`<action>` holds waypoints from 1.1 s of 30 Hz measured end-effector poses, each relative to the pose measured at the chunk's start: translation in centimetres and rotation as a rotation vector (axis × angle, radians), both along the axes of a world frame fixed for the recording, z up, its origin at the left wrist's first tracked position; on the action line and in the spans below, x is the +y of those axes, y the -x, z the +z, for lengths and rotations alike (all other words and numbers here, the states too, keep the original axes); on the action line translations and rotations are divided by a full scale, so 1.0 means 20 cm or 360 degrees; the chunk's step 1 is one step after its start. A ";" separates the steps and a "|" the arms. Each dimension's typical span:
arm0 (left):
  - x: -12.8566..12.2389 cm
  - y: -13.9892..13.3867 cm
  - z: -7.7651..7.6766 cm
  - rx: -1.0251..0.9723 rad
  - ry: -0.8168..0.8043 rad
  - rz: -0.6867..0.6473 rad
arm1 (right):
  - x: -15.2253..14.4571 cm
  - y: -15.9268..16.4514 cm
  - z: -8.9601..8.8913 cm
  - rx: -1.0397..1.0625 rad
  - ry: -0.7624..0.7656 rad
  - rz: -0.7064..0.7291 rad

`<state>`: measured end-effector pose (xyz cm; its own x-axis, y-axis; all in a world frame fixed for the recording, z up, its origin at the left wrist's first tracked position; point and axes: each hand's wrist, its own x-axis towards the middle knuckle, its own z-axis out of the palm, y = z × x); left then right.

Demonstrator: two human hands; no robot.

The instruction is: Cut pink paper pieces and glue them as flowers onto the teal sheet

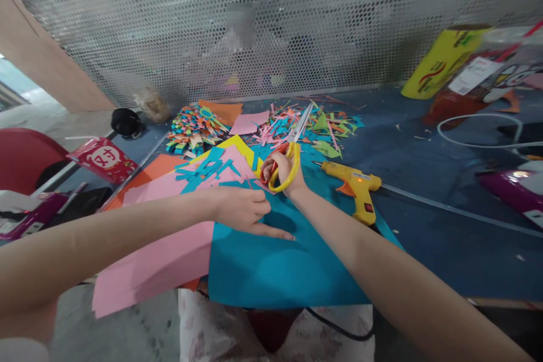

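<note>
In the right grip (285, 167), one pair of scissors (294, 140)

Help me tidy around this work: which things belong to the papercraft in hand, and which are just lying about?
Part of the work, it seems:
scissors, in the right hand
blue paper, beneath the left hand
pink paper
cut strips
yellow glue gun

Probably just lying about:
yellow cylinder
drink with a red straw
red packet
black round object

- Scissors (293, 136): one pair, centre
- Glue gun (358, 180): one, right of centre
- Red packet (106, 159): one, left side
- Yellow roll (441, 65): one, upper right
- Drink cup (460, 102): one, upper right
- Paper strips (280, 124): too many to count
</note>
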<state>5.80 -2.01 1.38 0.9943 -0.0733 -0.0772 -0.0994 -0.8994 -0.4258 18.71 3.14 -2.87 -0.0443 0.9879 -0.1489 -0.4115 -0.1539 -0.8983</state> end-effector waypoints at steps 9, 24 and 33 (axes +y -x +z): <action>0.00 -0.03 0.00 0.0094 -0.0095 0.0072 | 0.00 -0.01 0.00 -0.0002 0.0012 0.0001; 0.03 -0.04 0.00 0.0059 -0.0040 0.0110 | 0.01 -0.01 0.00 0.0009 -0.0010 0.0045; 0.00 -0.03 0.01 0.0123 -0.0025 0.0282 | 0.01 -0.01 -0.01 -0.0026 -0.0017 0.0067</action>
